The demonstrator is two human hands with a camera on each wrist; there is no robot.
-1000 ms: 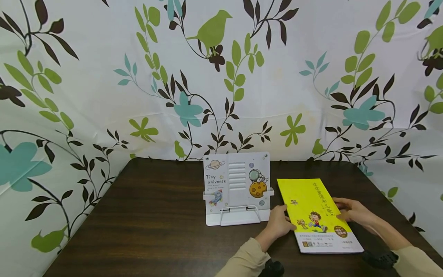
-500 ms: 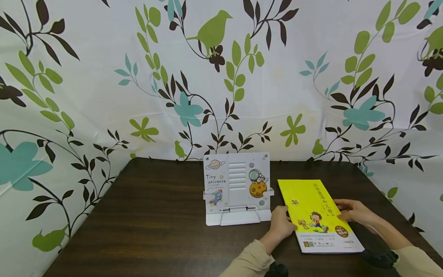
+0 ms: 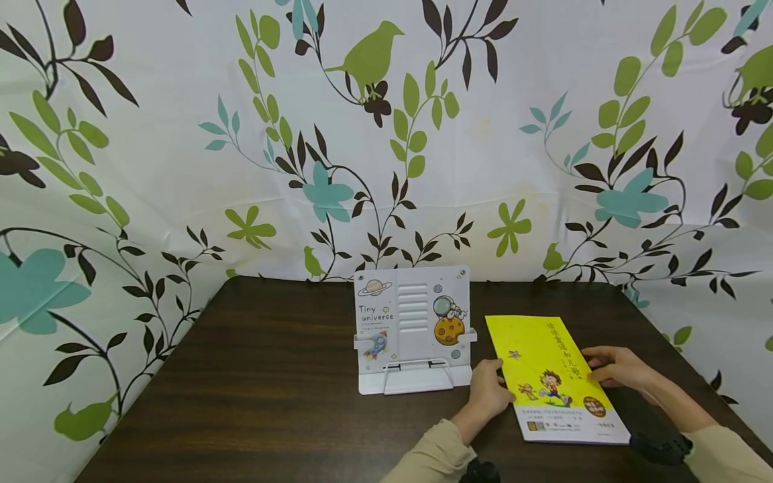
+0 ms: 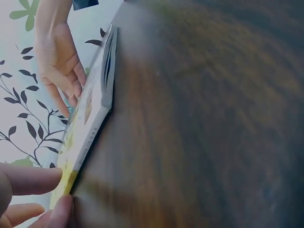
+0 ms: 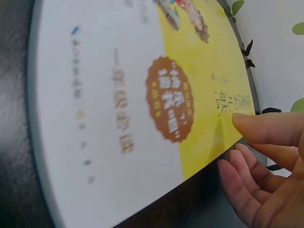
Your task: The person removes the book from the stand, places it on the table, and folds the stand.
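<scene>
A thin paperback book (image 3: pixel 546 365) with a yellow and white cover lies at the right of the dark wooden table, cover up. My left hand (image 3: pixel 490 389) holds its left edge: in the left wrist view, the thumb (image 4: pixel 35 178) lies on the cover side and a fingertip is at the spine. My right hand (image 3: pixel 622 369) pinches the opposite edge. Up close in the right wrist view, the right thumb (image 5: pixel 266 127) rests on the yellow cover, with the other fingers curled below the edge. Whether the book is slightly lifted, I cannot tell.
A white book stand (image 3: pixel 414 329) printed "Tiny universe" stands upright just left of the book, with a wire ledge at its front. Behind the table (image 3: pixel 272 376) hangs a white curtain (image 3: pixel 459 168) with leaves and birds. Dark bands sit at both wrists.
Both hands stay at the book's two edges. The book's near right corner has shifted slightly left, and the view has moved a little. The stand has not moved.
</scene>
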